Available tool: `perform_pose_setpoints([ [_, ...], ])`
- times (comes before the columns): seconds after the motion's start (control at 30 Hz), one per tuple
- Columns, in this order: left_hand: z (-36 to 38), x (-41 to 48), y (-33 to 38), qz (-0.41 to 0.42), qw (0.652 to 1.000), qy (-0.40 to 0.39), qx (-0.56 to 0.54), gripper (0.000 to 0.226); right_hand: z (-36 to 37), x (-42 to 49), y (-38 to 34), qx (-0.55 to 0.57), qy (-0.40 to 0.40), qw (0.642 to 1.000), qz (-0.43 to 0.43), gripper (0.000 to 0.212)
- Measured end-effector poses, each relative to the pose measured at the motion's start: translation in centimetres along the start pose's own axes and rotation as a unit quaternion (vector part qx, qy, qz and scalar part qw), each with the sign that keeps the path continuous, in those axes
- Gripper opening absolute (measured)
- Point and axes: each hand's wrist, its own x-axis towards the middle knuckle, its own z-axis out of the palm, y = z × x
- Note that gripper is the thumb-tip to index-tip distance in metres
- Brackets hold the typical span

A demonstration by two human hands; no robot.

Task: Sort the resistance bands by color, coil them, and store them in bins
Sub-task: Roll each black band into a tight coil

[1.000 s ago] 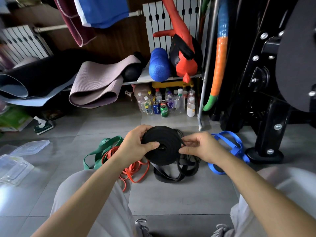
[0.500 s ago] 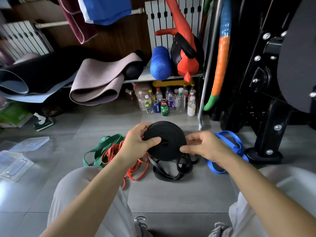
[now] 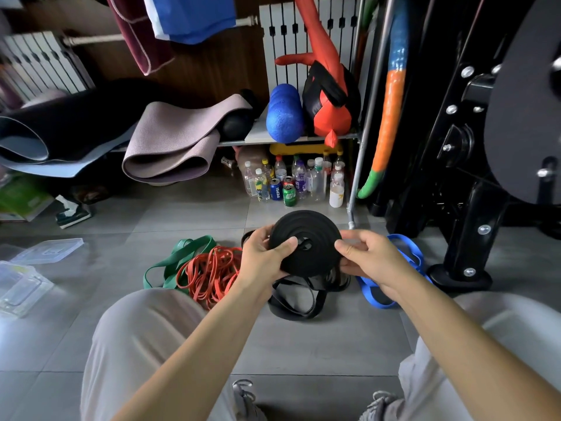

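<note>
Both hands are clasped on a black coil (image 3: 306, 238) held up off the floor between the person's knees. The left hand (image 3: 261, 264) grips its left edge, thumb laid across the face near the centre and fingers curled behind. The right hand (image 3: 375, 262) pinches the right edge, thumb on the front and fingers tucked behind and under.

The coil is a flat, matte black resistance band wound on itself into a round disc, its face turned toward the person. The layers show as tight concentric rings, with a small gap at the middle where the inner end folds over. A tail of the same black strap drops from the lower edge of the coil.

Just beneath the grip, that tail meets a loose heap of black bands (image 3: 297, 300) lying in slack loops on the grey tile floor (image 3: 303, 354). Left of the left hand lies a tangle of thin orange-red bands (image 3: 212, 271), touching a wider green band (image 3: 182, 253) farther left. Right of the right hand, partly hidden behind the wrist, lies a blue band (image 3: 406, 256).

Well off to the left stand clear plastic bins (image 3: 21, 284), a clear lid (image 3: 48, 250) beside them. Beyond the coil, bottles and cans (image 3: 297, 180) stand under a shelf.
</note>
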Motion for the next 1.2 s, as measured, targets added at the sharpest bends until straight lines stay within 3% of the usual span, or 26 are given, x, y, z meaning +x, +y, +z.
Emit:
perform_pose_setpoints([
  [0.1, 0.4, 0.0, -0.1, -0.009, 1.000, 0.026, -0.011, 0.031, 0.0, -0.5, -0.1, 0.010, 0.017, 1.000, -0.003, 0.017],
  [0.3, 0.8, -0.9, -0.1, -0.013, 0.997, 0.067, -0.032, 0.027, 1.5, -2.3, 0.4, 0.015, 0.009, 1.000, 0.022, 0.041],
  [0.43, 0.9, -2.1, 0.3, -0.001, 0.996, 0.078, -0.043, 0.029, 2.5, -3.5, -0.1, 0.016, 0.030, 0.999, -0.006, 0.049],
  [0.6, 0.4, -3.2, 1.4, 0.037, 0.997, 0.065, -0.007, 0.036, 3.3, -4.6, -0.6, 0.054, 0.079, 0.995, 0.011, 0.030],
  [0.7, 0.4, -3.3, 1.6, 0.035, 0.998, 0.042, 0.014, 0.031, 3.7, -4.6, -1.3, -0.042, 0.105, 0.994, -0.011, 0.028],
  [0.87, 2.0, -1.0, 0.9, 0.024, 0.999, 0.017, 0.042, 0.021, 3.6, -1.7, -1.2, -0.186, 0.172, 0.967, -0.019, 0.044],
  [1.07, 4.4, 4.9, -4.1, -0.088, 0.996, 0.000, -0.002, 0.033, 0.9, 5.7, 1.8, -0.223, 0.140, 0.958, 0.112, 0.054],
  [1.2, 6.1, 10.4, -7.5, -0.166, 0.980, -0.041, -0.100, 0.010, -2.5, 12.8, 2.7, -0.316, 0.089, 0.927, 0.182, 0.042],
])
